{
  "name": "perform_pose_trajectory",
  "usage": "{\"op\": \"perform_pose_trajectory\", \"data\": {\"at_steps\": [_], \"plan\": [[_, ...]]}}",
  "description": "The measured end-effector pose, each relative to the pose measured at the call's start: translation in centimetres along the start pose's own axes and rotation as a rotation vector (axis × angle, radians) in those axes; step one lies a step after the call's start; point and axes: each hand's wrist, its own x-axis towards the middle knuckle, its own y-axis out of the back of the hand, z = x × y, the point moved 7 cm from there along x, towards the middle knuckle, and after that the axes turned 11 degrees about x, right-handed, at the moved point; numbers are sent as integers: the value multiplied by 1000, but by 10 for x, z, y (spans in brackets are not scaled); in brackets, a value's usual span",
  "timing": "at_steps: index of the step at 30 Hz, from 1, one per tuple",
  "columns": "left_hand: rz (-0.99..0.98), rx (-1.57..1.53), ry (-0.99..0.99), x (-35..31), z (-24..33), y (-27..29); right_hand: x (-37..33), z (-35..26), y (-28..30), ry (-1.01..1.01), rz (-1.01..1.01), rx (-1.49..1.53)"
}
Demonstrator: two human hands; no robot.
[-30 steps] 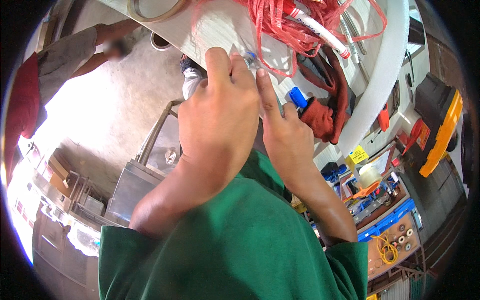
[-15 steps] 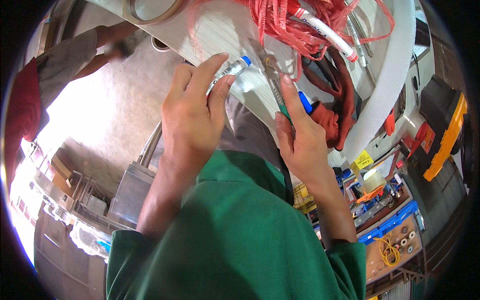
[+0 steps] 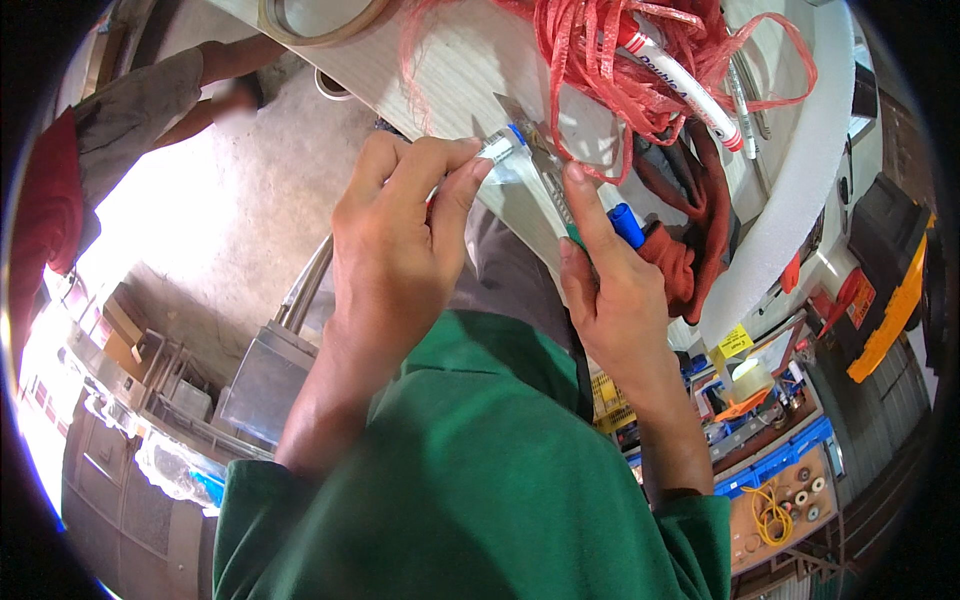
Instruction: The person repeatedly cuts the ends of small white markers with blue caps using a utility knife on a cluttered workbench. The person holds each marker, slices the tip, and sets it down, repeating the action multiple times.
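My left hand pinches a white marker with a blue end between thumb and fingers. In my right hand is a utility knife with a green part at the grip, its blade pointing away from me and the index finger stretched along it. The marker's blue end lies right beside the blade; I cannot tell whether they touch. Just right of my right index finger rests a blue cap, next to dark red cloth.
Tangled red plastic twine and a white-and-red marker lie on the pale table. A tape roll sits at its far edge. White foam curves along the right. Another person's leg shows at far left.
My left hand has brought the marker rightward, up against or very close to the knife. The right hand keeps its hold on the knife. The whole view has shifted slightly.
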Motion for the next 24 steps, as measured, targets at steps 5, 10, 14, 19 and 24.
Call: {"op": "perform_pose_trajectory", "data": {"at_steps": [5,10,14,19,24], "plan": [[-20,10,-1,3,1,2,1,0,-1,27,24,-41],[-31,80,13,1,12,5,-5,-6,-6,27,69,-267],[-11,296,-45,-3,32,6,-7,-13,-10,64,85,-440],[8,421,-104,-5,44,5,-9,-18,-19,54,99,-593],[54,427,-108,-9,48,1,-12,-20,-20,13,98,-581]]}}
